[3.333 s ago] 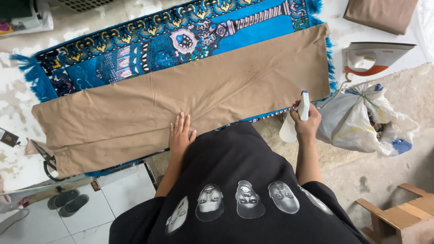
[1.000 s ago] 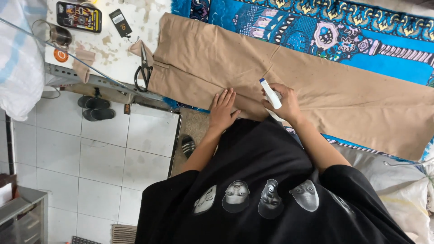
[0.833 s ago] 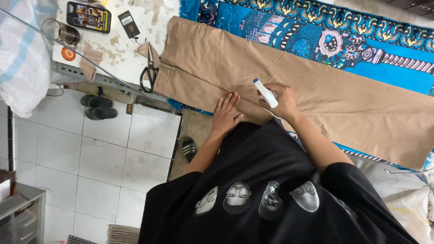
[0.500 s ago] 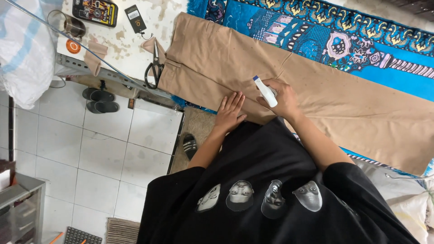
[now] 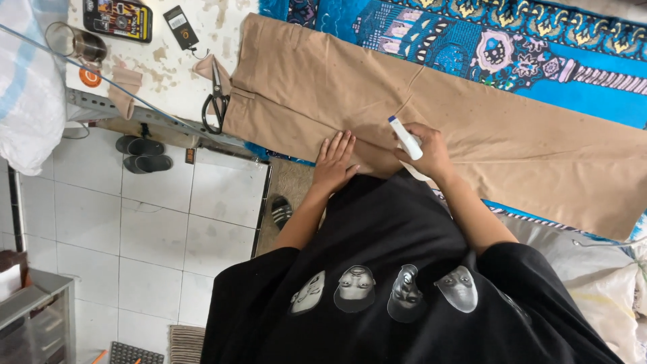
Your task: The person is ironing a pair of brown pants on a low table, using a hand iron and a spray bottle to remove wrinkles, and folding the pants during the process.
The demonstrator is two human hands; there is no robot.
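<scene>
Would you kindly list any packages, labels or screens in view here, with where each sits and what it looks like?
Flat pack: top left on the table, rectangular, dark with orange and yellow print.
Small device: right of the pack, black rectangle bearing a white label.
Round sticker: table edge below the glass mug, orange.
Spray bottle: in the right hand over the tan cloth, white with a blue tip; no label shows.

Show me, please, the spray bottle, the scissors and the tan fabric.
spray bottle (image 5: 406, 138), head view, on its white body.
scissors (image 5: 216, 100), head view, near the pivot.
tan fabric (image 5: 317, 87), head view, on a bare flat stretch.
</scene>
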